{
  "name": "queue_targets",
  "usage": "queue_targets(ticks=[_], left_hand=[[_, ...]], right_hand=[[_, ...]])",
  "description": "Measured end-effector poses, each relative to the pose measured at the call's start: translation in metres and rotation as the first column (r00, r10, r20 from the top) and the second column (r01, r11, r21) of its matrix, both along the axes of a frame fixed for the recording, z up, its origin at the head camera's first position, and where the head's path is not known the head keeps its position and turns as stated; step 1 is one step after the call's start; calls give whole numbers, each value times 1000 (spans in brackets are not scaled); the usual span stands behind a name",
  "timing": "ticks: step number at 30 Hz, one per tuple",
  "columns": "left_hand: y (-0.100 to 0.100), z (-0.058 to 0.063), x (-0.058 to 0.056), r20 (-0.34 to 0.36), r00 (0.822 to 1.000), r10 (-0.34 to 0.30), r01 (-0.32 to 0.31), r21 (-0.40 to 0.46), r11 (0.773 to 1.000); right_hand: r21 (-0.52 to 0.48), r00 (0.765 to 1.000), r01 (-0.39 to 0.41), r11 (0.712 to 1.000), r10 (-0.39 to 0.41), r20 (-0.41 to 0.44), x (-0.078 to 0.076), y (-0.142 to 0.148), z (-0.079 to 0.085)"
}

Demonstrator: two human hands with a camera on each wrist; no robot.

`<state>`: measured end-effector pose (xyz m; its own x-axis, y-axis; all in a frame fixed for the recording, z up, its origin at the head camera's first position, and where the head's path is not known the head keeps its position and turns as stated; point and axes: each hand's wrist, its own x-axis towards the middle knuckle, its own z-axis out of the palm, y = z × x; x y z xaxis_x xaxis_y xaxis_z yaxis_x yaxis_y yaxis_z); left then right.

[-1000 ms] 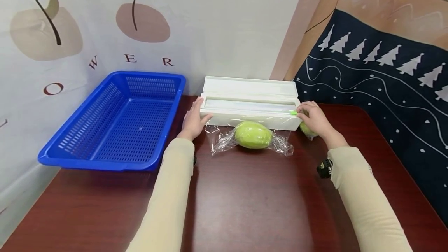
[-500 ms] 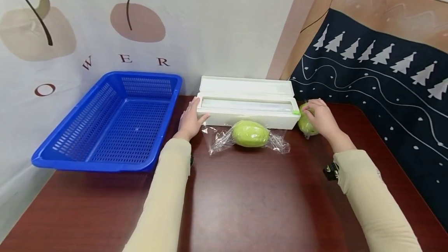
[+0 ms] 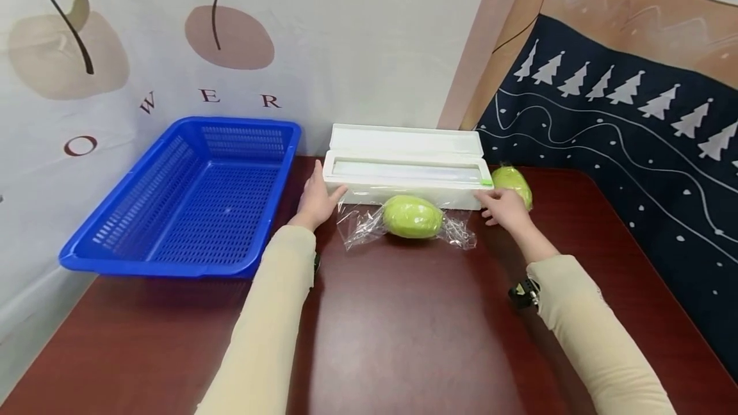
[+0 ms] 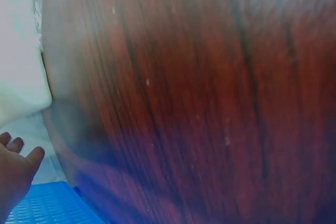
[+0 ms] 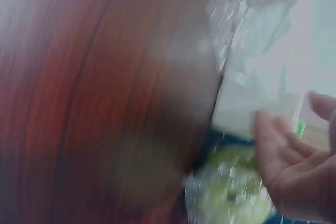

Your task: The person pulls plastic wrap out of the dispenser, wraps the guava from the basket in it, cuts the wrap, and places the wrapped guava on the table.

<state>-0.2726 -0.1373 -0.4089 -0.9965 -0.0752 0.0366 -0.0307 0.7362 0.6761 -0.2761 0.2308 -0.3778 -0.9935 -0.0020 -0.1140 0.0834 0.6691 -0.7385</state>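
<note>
A white cling film dispenser point(image 3: 403, 195) stands with its lid point(image 3: 406, 139) raised and a green slide cutter point(image 3: 487, 182) at its right end. My left hand point(image 3: 315, 200) rests against the left end, fingers straight. By the front right corner is my right hand point(image 3: 507, 209), its fingers relaxed and nothing gripped; whether they touch the box is unclear. In front of the box lies a green oval fruit point(image 3: 412, 216) wrapped in cling film point(image 3: 369, 228), the ends loose and crumpled. Another wrapped green fruit point(image 3: 513, 183) sits beyond my right hand, partly hidden by it.
To the left stands a blue perforated plastic basket point(image 3: 190, 269), with nothing inside. Everything rests on a dark red wooden table point(image 3: 403, 325). Behind it hang a white printed cloth point(image 3: 369, 37) and a navy cloth point(image 3: 582, 114) with trees.
My right hand has left the slide cutter, moved right over the far fruit, then come back left and lower to the box's front corner. My left hand has stayed at the left end.
</note>
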Motion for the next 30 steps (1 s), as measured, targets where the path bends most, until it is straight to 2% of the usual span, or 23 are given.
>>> queue_targets(ticks=[2, 4, 8, 13, 17, 20, 23, 25, 27, 30], left_hand=[[3, -1, -1, 13, 1000, 11, -12, 25, 1000], [5, 0, 0, 32, 999, 12, -13, 31, 999], [9, 3, 3, 67, 998, 9, -12, 40, 999], [12, 5, 8, 84, 996, 24, -28, 50, 998], [14, 4, 11, 61, 996, 58, -61, 56, 997], [15, 4, 13, -4, 999, 49, -49, 51, 997], [14, 4, 17, -113, 993, 17, -14, 26, 1000], [12, 4, 18, -210, 978, -3, 1, -14, 1000], [9, 5, 20, -299, 954, -34, 16, -61, 998], [6, 5, 21, -385, 919, -92, 50, -116, 992]], right_hand=[[-53, 996, 16, 998, -11, 90, -1, -6, 0], [-87, 992, 46, 995, -36, 118, -2, -11, -1], [-114, 994, 72, 991, -61, 95, -2, -13, -2], [-103, 998, 14, 995, -8, 59, -1, -11, -3], [-156, 1000, -10, 988, 10, -2, -1, -7, -6], [-244, 999, -32, 969, 25, -30, 1, -5, -7], [-330, 998, -67, 942, 57, -39, 3, -3, -8], [-372, 996, -94, 923, 84, -44, 4, -3, -8], [-394, 992, -127, 910, 114, -54, 5, -4, -8], [-404, 986, -167, 899, 154, -64, 7, -4, -8]])
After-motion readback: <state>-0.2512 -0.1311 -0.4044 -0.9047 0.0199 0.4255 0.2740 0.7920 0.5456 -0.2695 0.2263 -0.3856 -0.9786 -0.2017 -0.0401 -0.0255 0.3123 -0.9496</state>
